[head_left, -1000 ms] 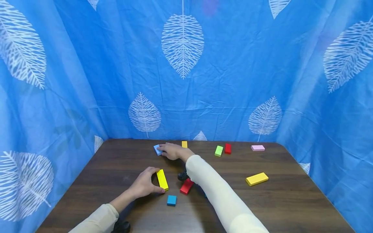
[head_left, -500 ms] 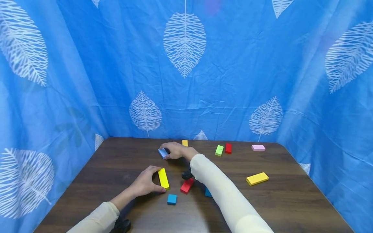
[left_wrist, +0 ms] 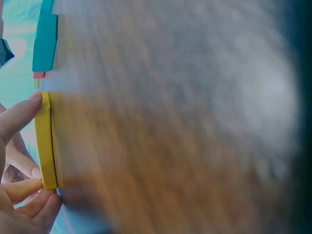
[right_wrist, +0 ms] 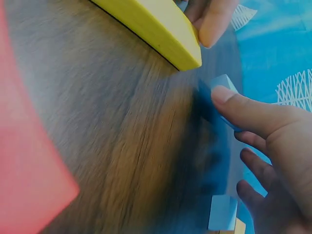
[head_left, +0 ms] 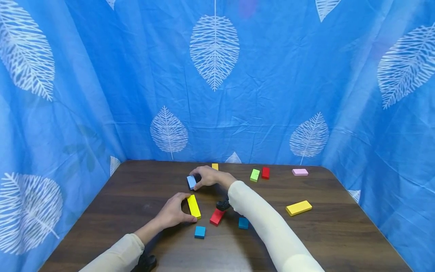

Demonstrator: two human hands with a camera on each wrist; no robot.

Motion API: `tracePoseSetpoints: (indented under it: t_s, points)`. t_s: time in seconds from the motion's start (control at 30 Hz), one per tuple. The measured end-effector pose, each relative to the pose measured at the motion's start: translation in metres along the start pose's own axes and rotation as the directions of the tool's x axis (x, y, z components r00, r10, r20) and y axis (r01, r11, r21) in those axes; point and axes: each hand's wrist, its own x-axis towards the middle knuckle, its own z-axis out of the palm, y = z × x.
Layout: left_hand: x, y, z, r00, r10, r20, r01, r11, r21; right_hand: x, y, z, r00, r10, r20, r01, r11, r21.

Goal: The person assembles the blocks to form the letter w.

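Note:
My left hand spans a long yellow block, thumb on its near end and fingers on its far end. The left wrist view also shows that yellow block held end to end, lying on the wooden table. Just beyond it, my right hand pinches a light-blue block between thumb and fingers. Seen from the right wrist, the light-blue block is tilted under the thumb, a short gap from the yellow block. Whether it touches the table I cannot tell.
Near the hands lie a red block and two blue blocks. Farther off are a green block, a red block, a pink block and a yellow-orange block. A blue leaf-patterned curtain stands behind the table.
My right hand has taken hold of the light-blue block and brought it right and nearer, towards the yellow block. My left hand has shifted the yellow block slightly right and away.

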Motion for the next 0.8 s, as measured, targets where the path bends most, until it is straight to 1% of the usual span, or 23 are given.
tracePoseSetpoints:
  t_s: [0.13,0.27,0.4,0.53,0.63,0.8]
  points:
    - [0.001,0.002,0.002,1.0,-0.01,-0.006,0.01,1.0,-0.002,-0.008,0.0,-0.002,1.0,-0.008,0.022,0.007,1.0,0.002]
    - [0.0,0.002,0.001,1.0,-0.017,-0.015,0.017,1.0,0.006,-0.015,-0.001,-0.001,0.999,-0.013,0.046,0.013,1.0,-0.005]
    - [-0.001,0.001,-0.003,0.999,-0.028,-0.028,0.029,0.999,0.037,-0.019,-0.003,-0.001,0.998,-0.01,0.061,0.011,1.0,-0.009]
    - [0.0,0.002,-0.004,1.0,-0.018,-0.02,0.019,0.998,0.063,-0.022,-0.003,-0.003,0.996,-0.004,0.084,0.005,1.0,-0.021]
    - [0.0,0.004,-0.003,1.0,-0.013,-0.019,0.014,0.997,0.074,-0.024,-0.003,-0.005,0.995,0.001,0.104,0.004,0.999,-0.045]
    - [0.0,0.007,0.002,0.999,-0.036,-0.031,0.039,0.995,0.094,-0.025,-0.005,-0.006,0.992,-0.02,0.124,0.029,0.997,-0.071]
